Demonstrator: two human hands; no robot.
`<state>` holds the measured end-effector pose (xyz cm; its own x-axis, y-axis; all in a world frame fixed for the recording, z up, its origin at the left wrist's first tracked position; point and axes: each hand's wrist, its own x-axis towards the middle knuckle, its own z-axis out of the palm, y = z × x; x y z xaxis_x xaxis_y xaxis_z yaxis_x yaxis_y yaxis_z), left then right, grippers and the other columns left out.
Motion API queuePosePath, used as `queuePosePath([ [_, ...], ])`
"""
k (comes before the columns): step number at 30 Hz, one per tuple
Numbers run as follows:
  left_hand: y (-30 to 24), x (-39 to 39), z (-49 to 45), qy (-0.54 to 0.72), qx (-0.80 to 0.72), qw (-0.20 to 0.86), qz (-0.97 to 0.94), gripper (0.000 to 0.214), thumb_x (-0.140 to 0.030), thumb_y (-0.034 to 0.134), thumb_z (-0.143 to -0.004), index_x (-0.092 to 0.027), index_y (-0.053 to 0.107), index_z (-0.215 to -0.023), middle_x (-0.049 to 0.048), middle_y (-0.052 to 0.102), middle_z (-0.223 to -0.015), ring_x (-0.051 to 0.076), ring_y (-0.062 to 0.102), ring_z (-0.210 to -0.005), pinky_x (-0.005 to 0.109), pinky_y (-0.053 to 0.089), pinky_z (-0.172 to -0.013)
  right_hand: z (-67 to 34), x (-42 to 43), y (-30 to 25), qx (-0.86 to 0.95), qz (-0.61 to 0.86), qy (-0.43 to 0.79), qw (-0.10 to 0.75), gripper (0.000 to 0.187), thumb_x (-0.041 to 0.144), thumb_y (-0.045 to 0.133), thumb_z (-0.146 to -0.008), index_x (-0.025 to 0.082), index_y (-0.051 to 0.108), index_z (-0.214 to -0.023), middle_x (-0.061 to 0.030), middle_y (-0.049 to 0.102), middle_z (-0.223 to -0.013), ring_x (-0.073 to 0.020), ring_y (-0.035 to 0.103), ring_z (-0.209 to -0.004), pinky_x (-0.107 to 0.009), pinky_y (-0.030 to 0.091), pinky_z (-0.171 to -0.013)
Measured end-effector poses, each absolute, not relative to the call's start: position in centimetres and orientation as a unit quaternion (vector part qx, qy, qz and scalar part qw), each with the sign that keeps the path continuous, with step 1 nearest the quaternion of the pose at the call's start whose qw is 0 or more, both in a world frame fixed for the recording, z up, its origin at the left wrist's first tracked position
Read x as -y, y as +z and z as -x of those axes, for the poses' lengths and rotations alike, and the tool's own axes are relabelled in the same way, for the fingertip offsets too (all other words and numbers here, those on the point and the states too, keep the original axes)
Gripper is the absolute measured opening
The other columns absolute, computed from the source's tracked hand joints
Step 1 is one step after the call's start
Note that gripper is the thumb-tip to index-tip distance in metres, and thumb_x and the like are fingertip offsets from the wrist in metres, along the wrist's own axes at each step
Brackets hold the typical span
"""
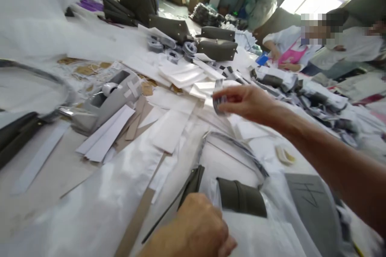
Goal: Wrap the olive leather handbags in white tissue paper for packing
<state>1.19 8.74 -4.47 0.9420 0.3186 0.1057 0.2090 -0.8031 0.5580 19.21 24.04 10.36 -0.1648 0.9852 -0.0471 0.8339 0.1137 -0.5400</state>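
My right hand [245,102] reaches out over the middle of the table. Its thumb and fingers pinch a small grey coil [219,105], which looks like a rolled strap. Low in the view, my left hand [196,225] is curled closed beside a dark olive bag [241,196]. Whatever its fingers hold, if anything, is hidden. The bag has a handle [238,148] wrapped in clear film, arching up from it. White sheeting or paper lies around the bag, and a thin dark strip runs left of it.
Similar grey coils [189,49] lie farther back by dark olive bags [217,48]. A grey tape dispenser [113,92] and white strips [105,132] are at left. A grey panel with pen marks [313,204] lies at right. Co-workers [292,52] are beyond the table.
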Motion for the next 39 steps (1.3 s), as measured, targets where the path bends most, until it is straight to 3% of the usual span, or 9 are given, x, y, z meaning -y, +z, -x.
queuePosePath([
  [2, -2.7, -9.1, -0.3, 0.089, -0.184, 0.287, -0.936, 0.036, -0.04, 0.057, -0.094, -0.02, 0.069, -0.066, 0.0029, 0.069, -0.063, 0.019, 0.066, -0.061, 0.029, 0.044, -0.059, -20.8, -17.0, 8.6, 0.685, 0.638, 0.326, 0.134, 0.044, 0.035, 0.071, -0.078, 0.013, 0.071, -0.116, 0.0061, 0.057, -0.06, -0.0061, 0.046, -0.051, -0.02, 0.03, -0.048],
  [5, -0.5, -9.1, 0.2, 0.063, -0.223, 0.285, -0.93, 0.031, -0.035, 0.06, -0.092, -0.02, 0.072, -0.067, 0.0032, 0.071, -0.066, 0.019, 0.067, -0.065, 0.026, 0.038, -0.058, -21.8, -10.7, 5.2, 0.643, 0.647, 0.389, 0.132, 0.042, 0.033, 0.066, -0.082, 0.017, 0.07, -0.12, 0.0045, 0.059, -0.061, -0.0099, 0.049, -0.052, -0.022, 0.035, -0.048],
  [10, 0.5, -7.7, -0.4, 0.048, -0.279, 0.223, -0.933, 0.031, -0.036, 0.059, -0.09, -0.02, 0.073, -0.068, 0.004, 0.073, -0.069, 0.019, 0.067, -0.066, 0.026, 0.029, -0.054, -22.2, -9.5, 1.7, 0.671, 0.692, 0.202, 0.175, 0.046, 0.024, 0.059, -0.087, 0.025, 0.06, -0.133, 0.0002, 0.074, -0.086, -0.0149, 0.064, -0.072, -0.026, 0.048, -0.073],
  [16, 0.6, -5.9, 0.1, 0.051, -0.317, 0.184, -0.929, 0.029, -0.038, 0.059, -0.091, -0.021, 0.074, -0.073, 0.0029, 0.075, -0.077, 0.017, 0.067, -0.072, 0.025, 0.032, -0.058, -22.5, -10.4, -1.5, 0.679, 0.702, 0.119, 0.179, 0.037, 0.021, 0.068, -0.082, 0.02, 0.068, -0.119, -0.0088, 0.069, -0.12, -0.0228, 0.063, -0.11, -0.031, 0.043, -0.099],
  [20, 0.6, -4.5, 0.7, 0.063, -0.325, 0.204, -0.921, 0.023, -0.036, 0.059, -0.09, -0.023, 0.077, -0.082, 0.0019, 0.077, -0.085, 0.017, 0.068, -0.079, 0.024, 0.037, -0.063, -22.4, -9.4, -3.7, 0.655, 0.722, 0.114, 0.191, 0.038, 0.023, 0.063, -0.087, 0.017, 0.062, -0.124, -0.0102, 0.069, -0.118, -0.0205, 0.065, -0.105, -0.029, 0.047, -0.092],
  [24, 0.2, -2.4, 1.6, 0.07, -0.313, 0.253, -0.913, 0.022, -0.035, 0.06, -0.089, -0.023, 0.078, -0.088, 0.0016, 0.077, -0.088, 0.017, 0.069, -0.08, 0.022, 0.041, -0.067, -22.5, -7.4, -4.7, 0.647, 0.734, 0.102, 0.18, 0.029, 0.029, 0.066, -0.085, 0.018, 0.063, -0.111, -0.0073, 0.07, -0.107, -0.0196, 0.066, -0.094, -0.026, 0.047, -0.081],
  [29, -0.2, -0.6, 2.5, 0.078, -0.284, 0.322, -0.9, 0.018, -0.031, 0.064, -0.086, -0.023, 0.079, -0.09, 0.0021, 0.077, -0.088, 0.016, 0.069, -0.08, 0.02, 0.044, -0.073, -21.5, -6.0, -4.2, 0.678, 0.721, 0.05, 0.133, 0.024, 0.022, 0.068, -0.081, 0.013, 0.063, -0.103, -0.0132, 0.067, -0.104, -0.0263, 0.062, -0.1, -0.031, 0.043, -0.082],
  [35, -0.3, -1.8, 3.2, 0.082, -0.261, 0.417, -0.867, 0.019, -0.032, 0.066, -0.084, -0.022, 0.079, -0.094, 0.0005, 0.077, -0.088, 0.014, 0.069, -0.076, 0.017, 0.045, -0.069, -20.1, -7.5, -2.6, 0.775, 0.625, 0.05, 0.075, 0.022, 0.018, 0.063, -0.085, 0.022, 0.069, -0.106, -0.0049, 0.068, -0.106, -0.02, 0.062, -0.101, -0.025, 0.041, -0.084],
  [39, 0.5, -3.5, 3.5, 0.067, -0.23, 0.481, -0.843, 0.02, -0.031, 0.067, -0.084, -0.022, 0.078, -0.098, -0.0004, 0.077, -0.088, 0.013, 0.068, -0.075, 0.017, 0.045, -0.067, -19.7, -9.1, -2.6, 0.772, 0.632, 0.027, 0.068, 0.021, 0.025, 0.055, -0.093, 0.019, 0.068, -0.109, -0.0092, 0.068, -0.108, -0.0227, 0.061, -0.1, -0.029, 0.042, -0.083],
])
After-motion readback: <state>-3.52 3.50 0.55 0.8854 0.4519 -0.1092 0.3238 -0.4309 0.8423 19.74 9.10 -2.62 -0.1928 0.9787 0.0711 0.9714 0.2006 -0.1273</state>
